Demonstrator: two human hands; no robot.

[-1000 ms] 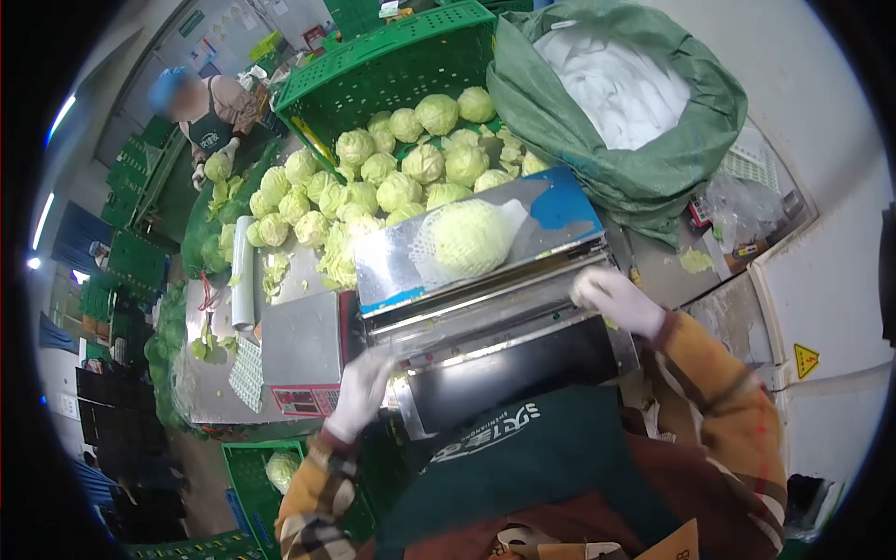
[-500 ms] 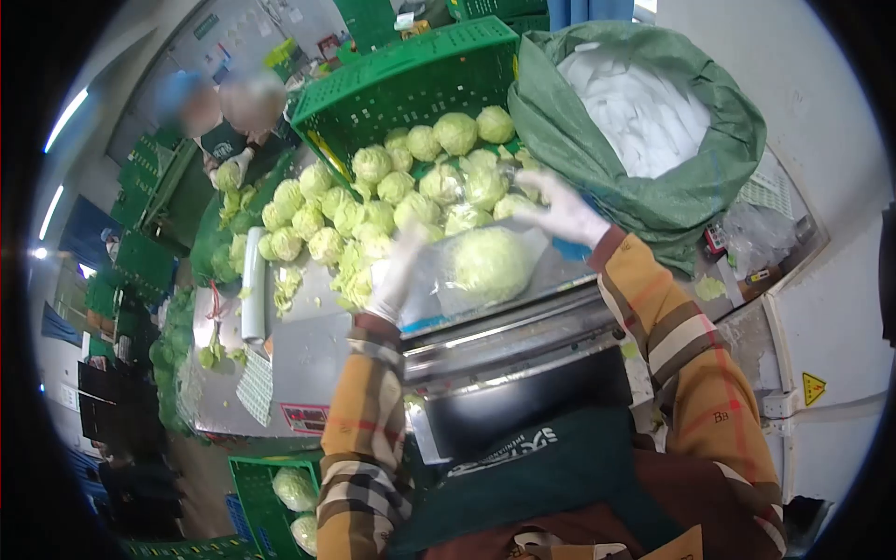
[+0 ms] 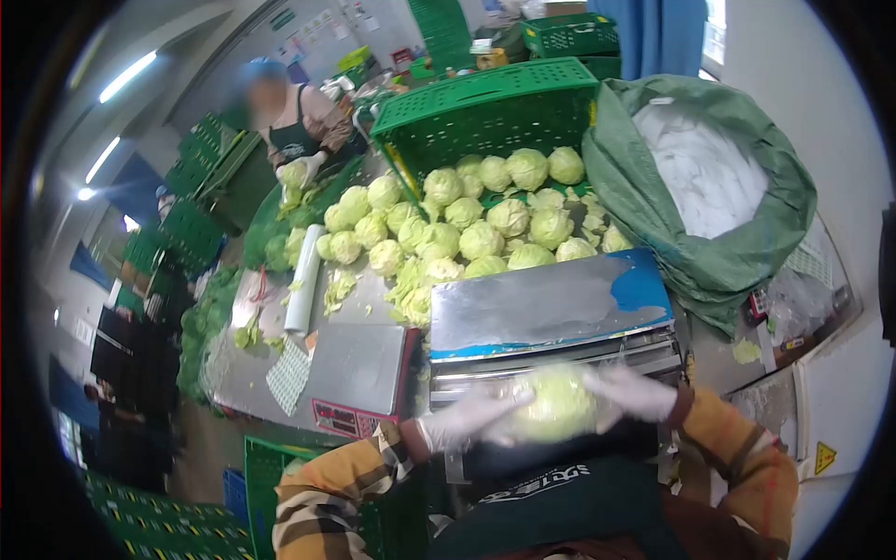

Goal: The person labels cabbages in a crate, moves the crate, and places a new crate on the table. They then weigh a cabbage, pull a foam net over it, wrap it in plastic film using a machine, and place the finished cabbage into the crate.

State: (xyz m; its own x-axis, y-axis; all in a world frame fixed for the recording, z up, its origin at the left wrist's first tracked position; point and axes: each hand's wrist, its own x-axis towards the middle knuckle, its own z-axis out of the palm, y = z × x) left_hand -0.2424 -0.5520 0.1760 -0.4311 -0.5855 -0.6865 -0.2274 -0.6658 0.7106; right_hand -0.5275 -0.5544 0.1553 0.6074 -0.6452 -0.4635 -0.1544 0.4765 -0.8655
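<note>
A pale green cabbage (image 3: 557,403), shiny as if covered in clear film, is held in front of my apron and blurred by motion. My left hand (image 3: 474,416), in a white glove, grips its left side. On the opposite side my right hand (image 3: 637,392), also gloved, holds it, the fingers partly smeared. Just beyond the cabbage is the wrapping machine, with its flat metal plate (image 3: 541,301) edged in worn blue. More cabbages (image 3: 482,240) are heaped behind the plate, some inside a tipped green crate (image 3: 485,93).
A scale (image 3: 355,369) and a roll of film (image 3: 303,280) are on the table to the left. At the right stands a green sack (image 3: 709,252) with white contents. A co-worker (image 3: 303,126) handles a cabbage at the far left. A green crate (image 3: 266,485) sits low at left.
The cabbage has come off the metal plate toward my body. My hands, earlier apart on either side of it, now hold it between them. The view has shifted too.
</note>
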